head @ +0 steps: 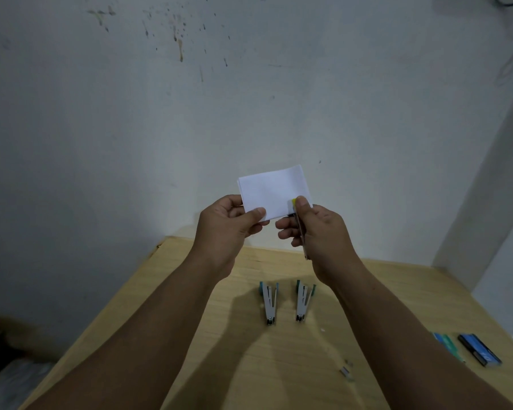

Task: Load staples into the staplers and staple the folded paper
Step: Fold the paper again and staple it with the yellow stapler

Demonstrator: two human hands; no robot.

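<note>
A white folded paper is held up in front of the wall, above the table's far edge. My left hand pinches its lower left corner. My right hand grips a yellow-tipped stapler whose jaw sits over the paper's lower right edge. Two more staplers lie side by side on the wooden table, a blue one on the left and a green one on the right, both with their tops swung open.
Loose staple strips lie on the table to the right. Two staple boxes, a green one and a blue one, rest near the right edge. A stained white wall rises behind the table.
</note>
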